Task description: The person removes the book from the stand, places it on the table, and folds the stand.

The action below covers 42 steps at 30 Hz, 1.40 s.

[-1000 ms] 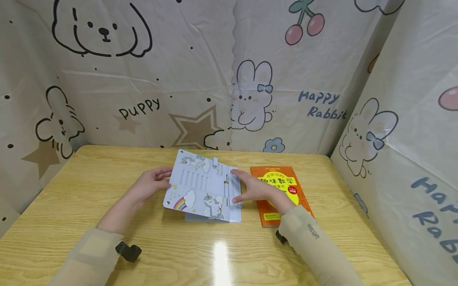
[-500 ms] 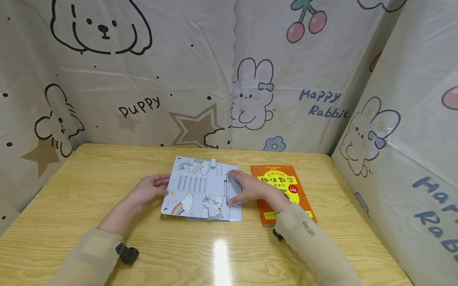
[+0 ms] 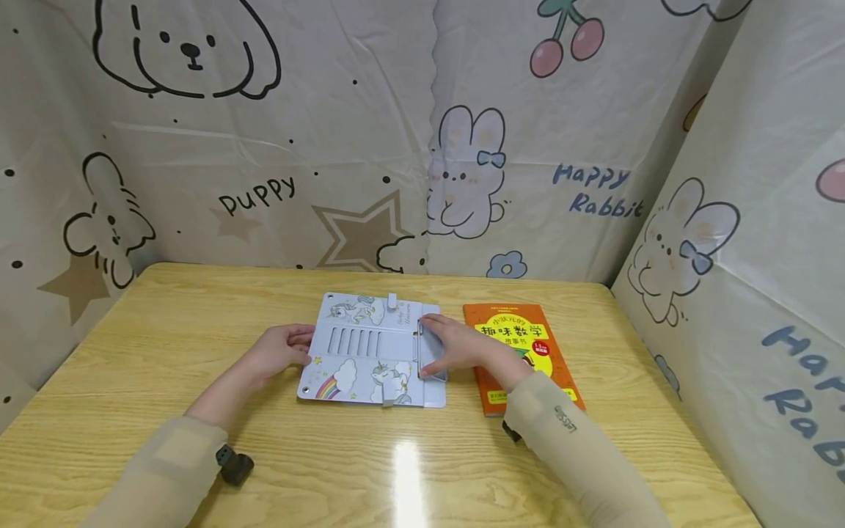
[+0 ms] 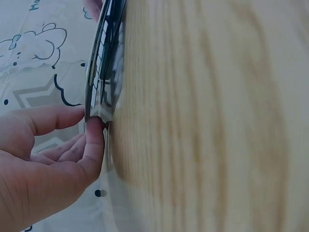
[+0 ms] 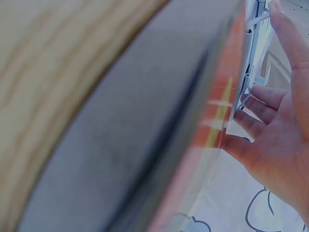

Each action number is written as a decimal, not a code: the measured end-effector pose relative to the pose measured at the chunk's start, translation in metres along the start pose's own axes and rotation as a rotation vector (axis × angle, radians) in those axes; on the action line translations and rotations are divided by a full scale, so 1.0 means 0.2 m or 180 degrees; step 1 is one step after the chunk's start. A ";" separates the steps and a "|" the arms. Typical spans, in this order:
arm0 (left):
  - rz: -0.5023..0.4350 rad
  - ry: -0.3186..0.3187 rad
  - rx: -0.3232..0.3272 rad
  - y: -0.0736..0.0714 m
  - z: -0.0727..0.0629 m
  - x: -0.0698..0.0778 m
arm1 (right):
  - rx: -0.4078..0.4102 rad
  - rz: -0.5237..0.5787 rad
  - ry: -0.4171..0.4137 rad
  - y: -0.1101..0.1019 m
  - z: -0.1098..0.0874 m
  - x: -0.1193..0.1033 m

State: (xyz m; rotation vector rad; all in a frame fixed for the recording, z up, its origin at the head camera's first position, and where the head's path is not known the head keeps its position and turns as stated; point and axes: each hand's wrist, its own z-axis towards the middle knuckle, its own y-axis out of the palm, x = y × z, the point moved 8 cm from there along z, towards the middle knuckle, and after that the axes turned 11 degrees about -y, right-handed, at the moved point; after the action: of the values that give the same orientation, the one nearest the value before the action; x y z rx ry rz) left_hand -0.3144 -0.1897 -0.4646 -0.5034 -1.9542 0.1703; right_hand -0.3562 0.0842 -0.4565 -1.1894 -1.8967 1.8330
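A white folding book stand (image 3: 356, 345) with unicorn, cloud and rainbow prints lies nearly flat on the wooden table, its slotted panel facing up. At its left edge my left hand (image 3: 280, 348) pinches the panel, thumb on top and a finger underneath, as the left wrist view shows. My right hand (image 3: 455, 345) spans the wire bracket (image 3: 433, 379) at the stand's right side, thumb at the near end and fingers at the far end. In the right wrist view, its fingertips (image 5: 248, 99) touch the bracket.
An orange book (image 3: 491, 392) with a yellow title area lies right of the stand, partly under my right forearm. Printed cloth (image 3: 370, 132) hangs behind the wooden table (image 3: 317, 469) and along its sides. A small black wrist camera (image 3: 235, 466) sits at my left sleeve.
The stand's slotted panel has come down from a tilt to nearly flat, my left hand lowering slightly with its edge. My right hand has shifted a little left over the wire bracket.
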 end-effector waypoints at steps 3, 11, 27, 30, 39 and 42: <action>0.0094 0.0034 0.0070 0.00 -0.01 0.01 | -0.0022 -0.0008 0.0027 0.00 0.00 0.00; 0.0712 0.0211 0.0489 -0.01 -0.03 0.06 | -0.0007 -0.0018 0.0028 0.01 0.00 0.01; 0.1611 0.0594 0.0678 0.33 -0.11 0.27 | -0.0009 0.0042 0.0071 0.01 -0.01 0.00; 0.1785 0.0585 0.0551 0.41 -0.10 0.28 | -0.0017 0.0063 0.0061 0.00 0.00 0.00; 0.2096 0.0486 0.0658 0.47 -0.11 0.29 | 0.0032 0.0057 -0.0008 -0.02 0.02 -0.03; 0.2089 0.0457 0.0624 0.48 -0.12 0.30 | 0.0133 0.0002 -0.0090 -0.03 0.06 -0.05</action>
State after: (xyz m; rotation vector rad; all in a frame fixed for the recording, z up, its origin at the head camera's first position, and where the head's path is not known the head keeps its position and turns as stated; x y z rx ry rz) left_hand -0.2888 -0.0811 -0.4376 -0.9822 -1.5536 0.7119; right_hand -0.3603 0.0697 -0.4488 -1.1567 -1.8634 1.8899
